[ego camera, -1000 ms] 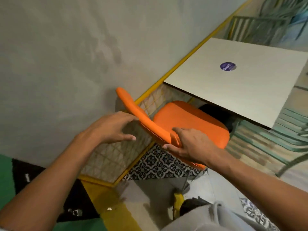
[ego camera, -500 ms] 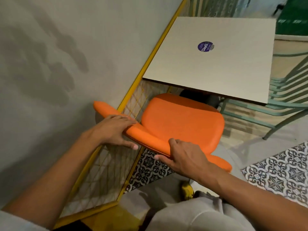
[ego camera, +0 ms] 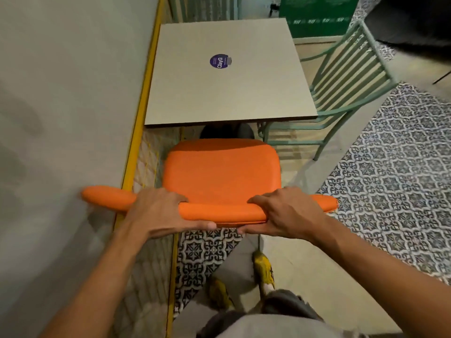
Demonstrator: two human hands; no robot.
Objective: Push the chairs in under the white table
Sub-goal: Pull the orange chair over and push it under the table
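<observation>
An orange padded chair [ego camera: 220, 172] stands in front of me, its seat just short of the near edge of the white table [ego camera: 224, 93]. Both hands grip the chair's orange backrest from above: my left hand [ego camera: 158, 211] on its left part, my right hand [ego camera: 285, 211] on its right part. A round purple sticker [ego camera: 219, 61] lies on the tabletop. A green metal chair [ego camera: 341, 93] stands at the table's right side, its seat partly under the top.
A grey wall with a yellow strip [ego camera: 136, 152] runs close along the left of chair and table. Patterned floor tiles [ego camera: 395, 181] spread to the right. My yellow shoes [ego camera: 263, 269] stand just behind the chair. A green panel [ego camera: 317, 18] is beyond the table.
My left hand has closed on the backrest. The chair has swung round from angled toward the wall to square with the table, and my view now faces the table straight on.
</observation>
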